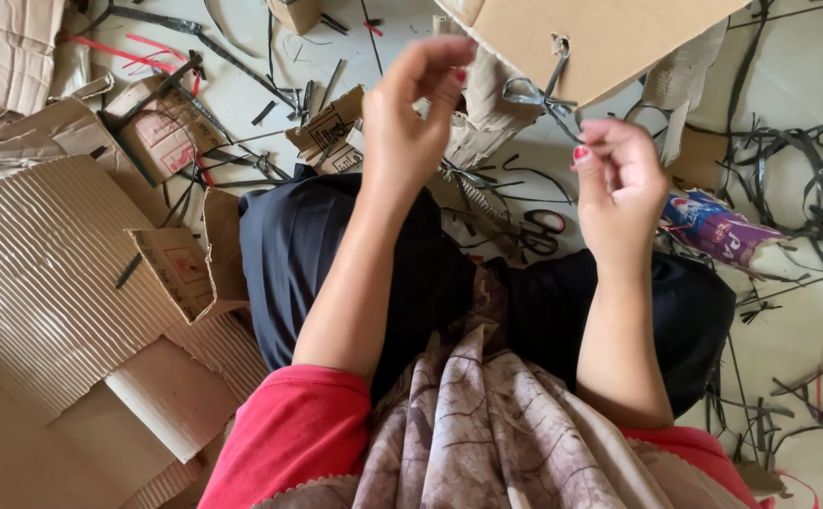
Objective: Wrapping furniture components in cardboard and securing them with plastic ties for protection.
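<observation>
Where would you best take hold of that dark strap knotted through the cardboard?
By judgement, grip the dark strap at its loose ends hanging below the cardboard panel, coming from beneath near the right hand. The ends hang free there; the knot sits tight against the board edge.

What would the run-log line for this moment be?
left hand: raised, fingers pinched | right hand: holding dark strap | strap: tied through cardboard sheet | scissors: on floor

Corrugated sheet (44,273) left; scissors (538,231) on floor; crumpled wrapper (722,231) right.
</observation>
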